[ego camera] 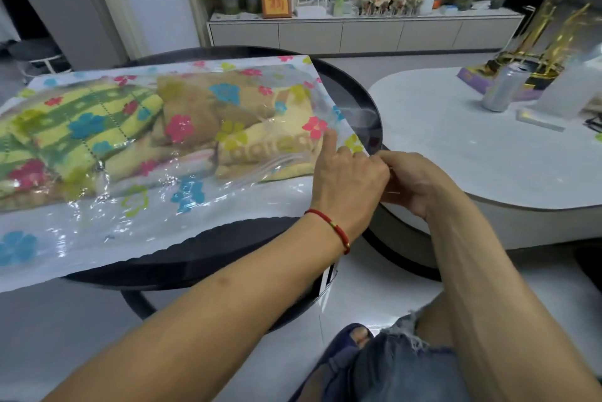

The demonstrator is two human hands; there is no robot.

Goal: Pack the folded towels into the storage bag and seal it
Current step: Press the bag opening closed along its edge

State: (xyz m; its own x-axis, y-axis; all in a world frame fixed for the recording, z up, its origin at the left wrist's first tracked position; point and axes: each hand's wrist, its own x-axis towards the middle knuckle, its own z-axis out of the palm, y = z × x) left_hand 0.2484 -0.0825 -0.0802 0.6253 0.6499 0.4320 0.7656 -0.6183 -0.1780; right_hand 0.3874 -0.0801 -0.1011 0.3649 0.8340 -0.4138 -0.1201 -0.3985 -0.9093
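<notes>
A clear storage bag [169, 203] printed with coloured flowers lies flat across the round black table [228, 258]. Folded towels [114, 138], yellow, green-striped and tan, lie inside it. Both hands meet at the bag's right near corner. My left hand [348, 180], with a red cord at the wrist, pinches the bag's edge there, its index finger stretched along the plastic. My right hand [413, 183] pinches the same edge from the right, fingers curled. Whether the bag's mouth is closed is not visible.
A white oval table [472, 154] stands close on the right with a drinks can [503, 85] and a gold ornament under a clear dome. A long sideboard with plants and a framed picture runs along the far wall. My knee in frayed denim is at the bottom right.
</notes>
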